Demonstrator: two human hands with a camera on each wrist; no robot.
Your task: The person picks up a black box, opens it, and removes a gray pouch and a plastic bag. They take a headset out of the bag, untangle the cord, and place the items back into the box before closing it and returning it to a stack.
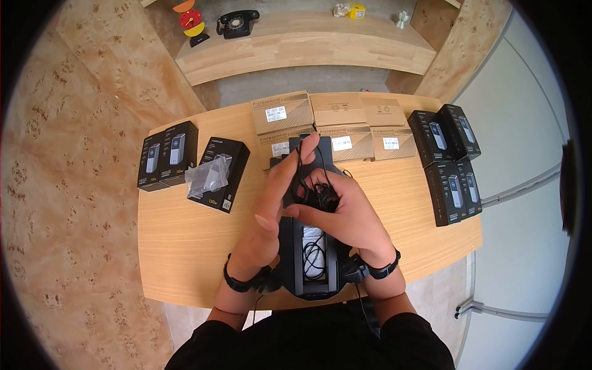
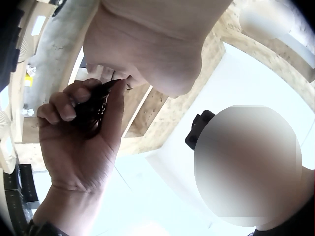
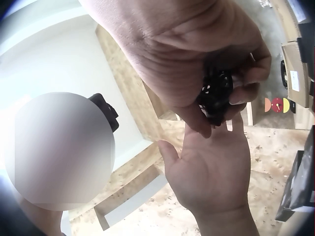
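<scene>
In the head view, my right hand grips a bundle of thin black cable, with fingers and thumb curled round it. My left hand is beside it, fingers straight and thumb apart; a strand of cable runs by its fingers. The right wrist view shows the bundle in my right hand, and the palm of my left hand facing it. Below both hands stands an open black box; a white piece and loose black cable lie inside. Its far part is partly hidden by my hands.
Several brown cardboard boxes stand along the table's back edge. Black boxes are at the left, one with a clear plastic bag on it; more black boxes are at the right. A shelf holds a telephone.
</scene>
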